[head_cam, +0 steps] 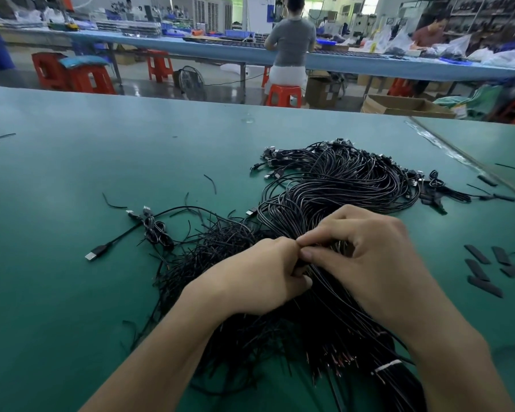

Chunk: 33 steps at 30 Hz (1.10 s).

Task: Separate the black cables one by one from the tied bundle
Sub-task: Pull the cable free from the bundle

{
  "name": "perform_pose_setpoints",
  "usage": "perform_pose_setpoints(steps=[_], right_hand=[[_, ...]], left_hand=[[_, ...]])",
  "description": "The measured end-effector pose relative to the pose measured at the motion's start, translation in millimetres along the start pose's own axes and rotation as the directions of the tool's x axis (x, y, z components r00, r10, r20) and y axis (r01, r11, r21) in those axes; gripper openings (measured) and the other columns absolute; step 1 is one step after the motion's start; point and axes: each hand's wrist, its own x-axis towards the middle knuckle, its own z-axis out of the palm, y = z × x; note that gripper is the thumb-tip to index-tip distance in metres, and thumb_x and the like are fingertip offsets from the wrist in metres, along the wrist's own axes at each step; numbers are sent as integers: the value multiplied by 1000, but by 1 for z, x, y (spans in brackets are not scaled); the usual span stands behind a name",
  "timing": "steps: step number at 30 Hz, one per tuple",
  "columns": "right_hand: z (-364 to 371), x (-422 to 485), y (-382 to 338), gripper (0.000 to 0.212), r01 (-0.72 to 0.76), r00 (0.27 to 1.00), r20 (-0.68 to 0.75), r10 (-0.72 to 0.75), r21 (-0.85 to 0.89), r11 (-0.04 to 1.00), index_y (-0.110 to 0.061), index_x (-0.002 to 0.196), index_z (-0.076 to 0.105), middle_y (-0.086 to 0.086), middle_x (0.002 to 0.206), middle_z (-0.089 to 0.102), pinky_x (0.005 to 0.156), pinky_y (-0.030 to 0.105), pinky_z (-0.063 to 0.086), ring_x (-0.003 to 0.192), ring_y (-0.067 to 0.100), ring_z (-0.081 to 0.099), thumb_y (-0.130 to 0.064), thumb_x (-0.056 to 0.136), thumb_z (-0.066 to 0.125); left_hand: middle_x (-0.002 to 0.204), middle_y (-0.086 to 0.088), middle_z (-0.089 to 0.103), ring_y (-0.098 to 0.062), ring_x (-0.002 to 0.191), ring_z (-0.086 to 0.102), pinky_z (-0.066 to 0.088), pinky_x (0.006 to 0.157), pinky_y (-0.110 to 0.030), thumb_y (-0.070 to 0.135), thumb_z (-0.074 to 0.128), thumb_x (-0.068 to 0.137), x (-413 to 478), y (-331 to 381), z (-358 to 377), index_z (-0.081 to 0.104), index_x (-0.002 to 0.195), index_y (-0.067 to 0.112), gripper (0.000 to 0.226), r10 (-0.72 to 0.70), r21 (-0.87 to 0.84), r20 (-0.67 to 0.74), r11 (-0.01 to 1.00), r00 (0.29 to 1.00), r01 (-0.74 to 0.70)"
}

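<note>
Head view: my left hand [259, 275] grips the bundle [333, 185]. My right hand [369, 257] pinches it too. A loose cable [101, 250] lies at nine o'clock.

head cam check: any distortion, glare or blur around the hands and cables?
Head view: wide-angle bowing at the far edge of the green table; diffuse sheen there, no hard glare; left hand and right hand, gripping the cable bundle, sharp; background workers slightly soft.

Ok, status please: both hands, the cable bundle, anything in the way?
Left hand grips black cable bundle. Right hand pinches cables beside it. White tie on bundle's near end. Loose wire offcuts crowd the left side.
</note>
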Motion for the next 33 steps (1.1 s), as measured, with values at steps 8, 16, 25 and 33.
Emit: perform_pose_setpoints(steps=[8,16,25,33], right_hand=[[17,1,-12,12,47,969,-214,-120,-316,948,-23,90,75,-8,90,48,74,26,35,90,19,44,-31,86,67],[32,2,-13,9,-10,912,-411,-4,-31,999,-20,90,64,-6,92,48,73,10,40,83,3,50,-17,97,59],[39,6,-20,25,-236,881,-106,462,747,622,-15,78,68,-14,60,58,48,14,40,51,-2,48,-17,100,56],[27,8,-3,7,-425,791,378,481,905,-12,-11,79,56,-1,59,49,40,18,34,51,10,49,-7,84,55]], left_hand=[[65,-2,39,-17,56,34,30,53,-35,13,61,92,3,0,2,50,87,-4,21,-68,-358,-193,934,979,-6],[69,4,34,-8,54,32,26,44,-20,17,46,66,1,17,-3,39,85,16,20,-88,-956,-81,289,993,-52],[80,7,57,-8,73,51,45,68,-24,26,54,95,11,10,15,59,94,25,5,-64,-615,-625,654,778,-441],[81,11,44,-11,74,44,45,63,-31,27,64,94,7,-18,-4,75,113,21,23,418,233,-718,898,556,-374]])
